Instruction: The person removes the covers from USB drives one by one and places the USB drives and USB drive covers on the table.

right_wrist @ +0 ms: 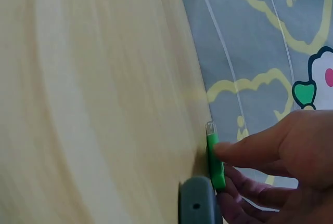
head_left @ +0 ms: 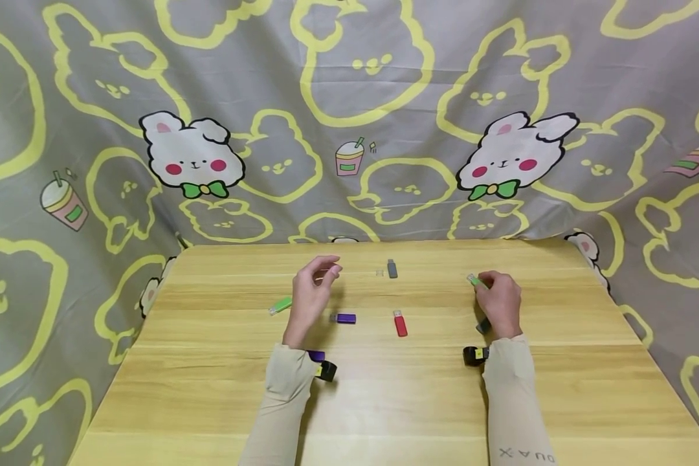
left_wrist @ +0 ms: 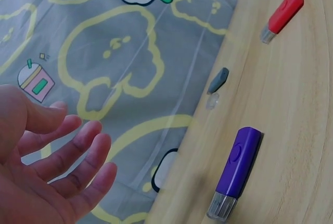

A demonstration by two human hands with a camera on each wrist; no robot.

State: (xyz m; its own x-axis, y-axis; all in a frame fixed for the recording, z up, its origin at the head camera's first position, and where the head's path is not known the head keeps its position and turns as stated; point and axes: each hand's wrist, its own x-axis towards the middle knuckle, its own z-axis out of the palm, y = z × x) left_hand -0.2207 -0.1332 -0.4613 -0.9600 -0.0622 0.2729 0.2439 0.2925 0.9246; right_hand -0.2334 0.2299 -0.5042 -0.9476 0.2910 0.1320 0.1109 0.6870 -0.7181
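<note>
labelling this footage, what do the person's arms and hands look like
The left sleeve and right sleeve are long and beige, the right one with dark lettering. At each wrist sits a black device with a yellow patch. The left hand and right hand wear no gloves.

"What sort of place is this?"
"A curtained nook: bunny-print cloth (head_left: 274,65) hangs on 3 sides of this wood-grain table (head_left: 396,401). Home or studio, I can't tell."
</note>
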